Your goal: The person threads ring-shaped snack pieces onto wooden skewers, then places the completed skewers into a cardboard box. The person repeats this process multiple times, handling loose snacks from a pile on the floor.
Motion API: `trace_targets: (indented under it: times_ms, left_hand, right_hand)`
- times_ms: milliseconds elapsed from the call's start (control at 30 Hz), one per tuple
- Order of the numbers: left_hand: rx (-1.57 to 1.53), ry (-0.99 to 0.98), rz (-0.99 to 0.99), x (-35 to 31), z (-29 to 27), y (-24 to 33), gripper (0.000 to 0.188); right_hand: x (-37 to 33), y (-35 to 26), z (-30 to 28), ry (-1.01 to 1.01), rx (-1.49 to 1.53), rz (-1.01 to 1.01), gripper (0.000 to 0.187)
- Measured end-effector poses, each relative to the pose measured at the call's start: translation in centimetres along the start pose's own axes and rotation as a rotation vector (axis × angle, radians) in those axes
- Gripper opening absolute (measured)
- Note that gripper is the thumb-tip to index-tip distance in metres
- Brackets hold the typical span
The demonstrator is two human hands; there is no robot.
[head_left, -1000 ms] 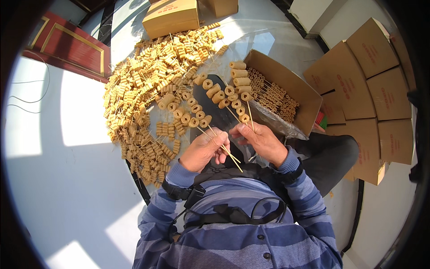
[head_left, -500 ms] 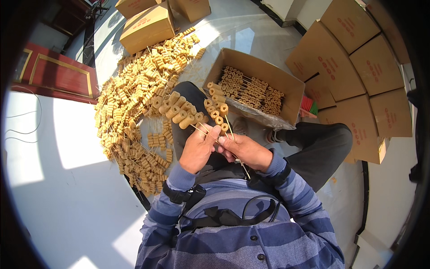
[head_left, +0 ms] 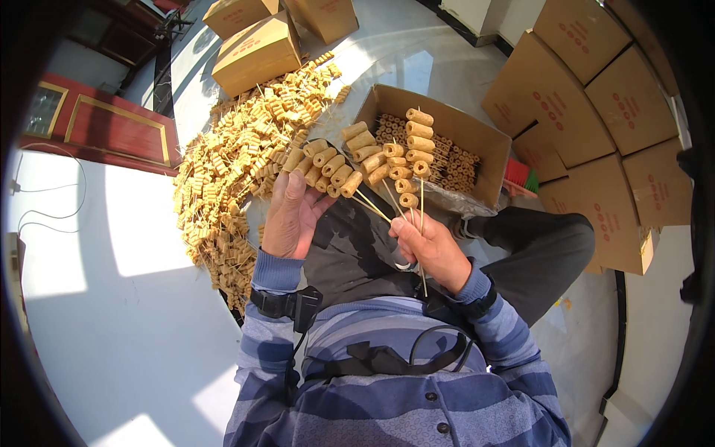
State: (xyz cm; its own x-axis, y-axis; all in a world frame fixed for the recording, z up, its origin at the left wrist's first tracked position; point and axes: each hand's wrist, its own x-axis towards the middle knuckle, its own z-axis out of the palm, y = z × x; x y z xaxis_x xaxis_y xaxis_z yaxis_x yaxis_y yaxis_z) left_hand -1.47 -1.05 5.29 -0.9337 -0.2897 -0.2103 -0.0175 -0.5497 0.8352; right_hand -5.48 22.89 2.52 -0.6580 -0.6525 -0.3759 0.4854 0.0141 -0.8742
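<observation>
My right hand (head_left: 432,249) is closed round the thin sticks of several skewers (head_left: 420,144), which fan out above it. Each skewer carries a row of short, hollow golden-brown rolls at its upper end. My left hand (head_left: 294,220) is at the left side of the fan, thumb up and fingers stretched out. Its palm faces the leftmost rolls, and some fingertips are hidden behind them. Left of my legs lies a large loose pile of similar skewers (head_left: 212,190). Ahead, an open cardboard box (head_left: 484,153) holds packed skewers (head_left: 456,167) in rows.
Closed cardboard boxes (head_left: 257,56) stand beyond the pile. More boxes (head_left: 566,104) are stacked at the right. A red and green brush (head_left: 519,173) lies beside the open box. Clear plastic film (head_left: 465,203) hangs over its near edge. A red panel (head_left: 115,127) stands at the left.
My left hand has let go of the sticks and moved left and up to the rolls. The skewers in my right hand have spread into a wider fan.
</observation>
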Motion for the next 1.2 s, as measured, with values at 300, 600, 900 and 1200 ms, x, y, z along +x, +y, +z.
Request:
trace_targets:
  times_ms: [300, 600, 900, 1200]
  left_hand:
    - [0.047, 0.097, 0.106, 2.0, 2.5, -1.4, 0.067]
    - [0.049, 0.124, 0.075, 1.5, 2.2, -2.3, 0.063]
    - [0.126, -0.001, -0.013, 0.6, 2.4, -2.9, 0.076]
    - [0.095, -0.143, -0.049, 0.5, 2.5, -3.2, 0.069]
  right_hand:
    - [-1.1, 0.1, 0.5, 0.163, -0.469, -0.336, 0.021]
    - [-1.6, 0.4, -0.3, 0.061, -0.306, -0.140, 0.019]
    - [-1.2, 0.9, -0.6, -0.017, -0.159, -0.055, 0.027]
    - [-0.9, 1.2, -0.5, -0.016, 0.138, 0.030, 0.034]
